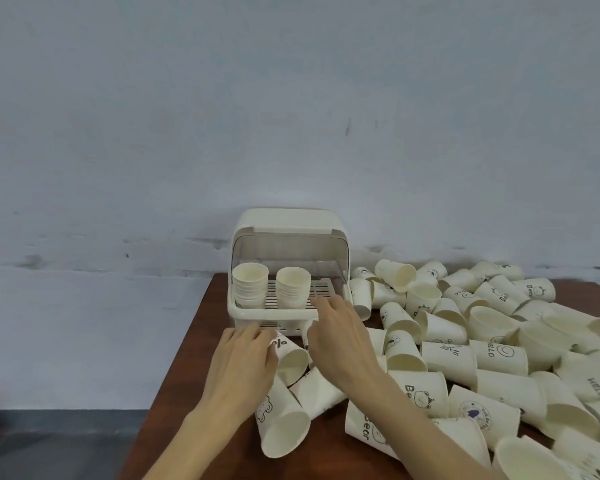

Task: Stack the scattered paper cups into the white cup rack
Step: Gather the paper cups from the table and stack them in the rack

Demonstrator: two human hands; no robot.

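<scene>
The white cup rack (340, 237) stands at the table's back left with its lid raised. Inside it are two stacks of paper cups, a left stack (250, 285) and a right stack (293, 287). My left hand (246, 358) grips the base of a paper cup (291, 362) that lies on its side just in front of the rack, mouth towards me. My right hand (340, 337) hovers beside it with fingers stretched towards the rack's front edge, holding nothing that I can see. Several loose cups (499, 355) lie scattered across the right of the table.
The brown wooden table (194, 358) has its left edge close to my left arm, with grey floor below. More tipped cups (284, 431) lie under and between my forearms. A pale wall stands right behind the rack.
</scene>
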